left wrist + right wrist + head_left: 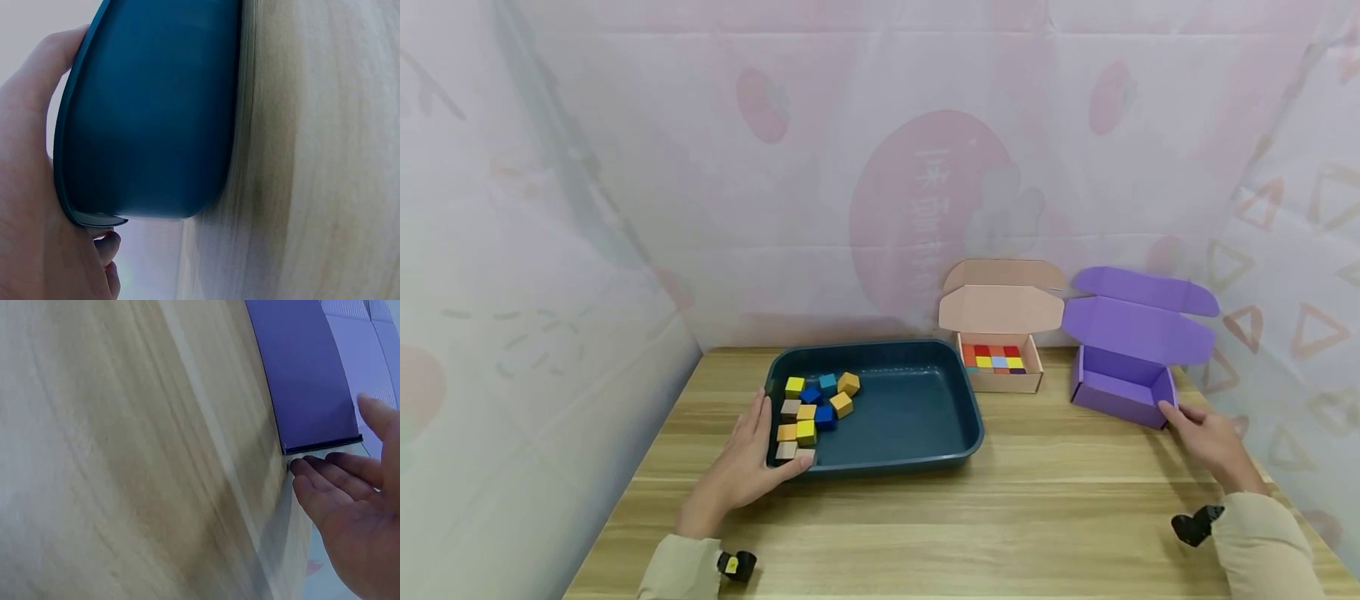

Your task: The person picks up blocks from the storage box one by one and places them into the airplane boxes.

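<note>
A dark blue tray (910, 417) holds several coloured wooden cubes (806, 432) bunched at its left end: yellow, orange, blue and plain wood. My left hand (741, 467) rests at the tray's front left corner, fingers extended along the left side and thumb over the front rim. In the left wrist view, the tray wall (150, 119) hides part of those fingers. On the right stands a purple cardboard box (1120, 402), its lid raised and no blocks visible inside. My right hand (1213, 446) touches its front right corner with nearly straight fingers, the thumb near the top edge.
Between tray and purple box, a pale pink box (1009, 382) with a raised lid holds several coloured cubes in rows. Everything stands on a wooden table (1000, 508). A printed cloth (820, 167) hangs behind and at both sides.
</note>
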Demonstrator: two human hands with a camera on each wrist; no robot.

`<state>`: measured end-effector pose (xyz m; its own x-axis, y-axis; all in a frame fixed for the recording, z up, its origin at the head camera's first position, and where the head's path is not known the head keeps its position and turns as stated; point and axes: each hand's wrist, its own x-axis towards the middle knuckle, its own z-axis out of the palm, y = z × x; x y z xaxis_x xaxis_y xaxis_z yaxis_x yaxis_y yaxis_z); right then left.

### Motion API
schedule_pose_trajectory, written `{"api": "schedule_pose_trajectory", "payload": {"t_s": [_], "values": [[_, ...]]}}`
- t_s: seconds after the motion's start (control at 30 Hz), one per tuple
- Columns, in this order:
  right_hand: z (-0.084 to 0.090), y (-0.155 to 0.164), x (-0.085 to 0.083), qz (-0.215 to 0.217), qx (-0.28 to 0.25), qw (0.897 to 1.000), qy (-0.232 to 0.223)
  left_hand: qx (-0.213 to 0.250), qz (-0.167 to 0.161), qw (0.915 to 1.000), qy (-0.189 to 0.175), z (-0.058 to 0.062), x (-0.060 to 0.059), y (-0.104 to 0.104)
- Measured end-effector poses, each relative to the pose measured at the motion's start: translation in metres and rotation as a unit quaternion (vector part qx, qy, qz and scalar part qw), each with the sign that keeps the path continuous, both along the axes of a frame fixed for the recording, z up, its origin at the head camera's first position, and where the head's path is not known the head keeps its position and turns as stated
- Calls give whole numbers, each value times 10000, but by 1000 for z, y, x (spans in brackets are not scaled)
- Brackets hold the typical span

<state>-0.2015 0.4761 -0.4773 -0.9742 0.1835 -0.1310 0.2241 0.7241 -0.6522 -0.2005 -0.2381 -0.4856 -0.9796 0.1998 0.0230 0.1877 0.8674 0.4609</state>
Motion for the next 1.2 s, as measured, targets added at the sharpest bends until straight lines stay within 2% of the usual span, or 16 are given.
{"api": "schedule_pose_trajectory", "payload": {"t_s": [0.2, 0.37, 0.67, 0.8, 1.03, 1.2], "values": [[3, -3, -5, -38, 370, 9993, 100, 18, -28, 10000, -7, -1, 0, 1], [4, -4, -5, -132, 463, 9987, 154, 17, -9, 10000, -47, -1, -1, 2], [8, -9, 1, -182, 236, 9996, 28, -28, 17, 10000, -23, -1, -1, 0], [9, -11, 9, -148, 137, 9998, -29, 6, 11, 10000, -40, -1, -1, 1], [4, -12, 27, -95, 391, 9989, 243, -25, -7, 10000, -42, 0, -1, 1], [0, -15, 45, -124, 162, 9996, 213, -40, -8, 10000, -59, 1, 0, 1]]}}
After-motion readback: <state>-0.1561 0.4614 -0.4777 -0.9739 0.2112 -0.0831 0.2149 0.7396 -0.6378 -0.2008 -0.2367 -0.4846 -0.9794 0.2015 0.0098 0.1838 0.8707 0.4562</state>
